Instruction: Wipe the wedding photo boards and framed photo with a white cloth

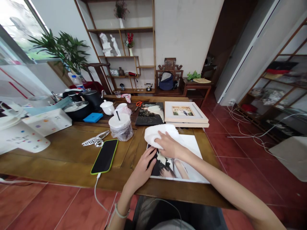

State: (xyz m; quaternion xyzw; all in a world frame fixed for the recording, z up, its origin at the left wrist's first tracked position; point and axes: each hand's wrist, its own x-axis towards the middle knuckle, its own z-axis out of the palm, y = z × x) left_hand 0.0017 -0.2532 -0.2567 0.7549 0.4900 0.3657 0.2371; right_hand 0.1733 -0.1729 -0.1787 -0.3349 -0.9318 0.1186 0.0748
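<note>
A large glossy photo print (189, 153) lies flat near the front edge of the wooden table (67, 153). My right hand (169, 145) presses a white cloth (158, 132) onto the print's upper left part, its fingers closed over the cloth. My left hand (144, 167) rests with fingers stretched flat on the print's left edge, holding it down.
A phone (105, 156) in a green case lies left of the print, with its cable hanging off the table. Behind stand a lidded plastic cup (120, 127), metal tongs (94, 139), a dark photo print (150, 114), stacked white picture frames (185, 113), kettles and boxes at the left.
</note>
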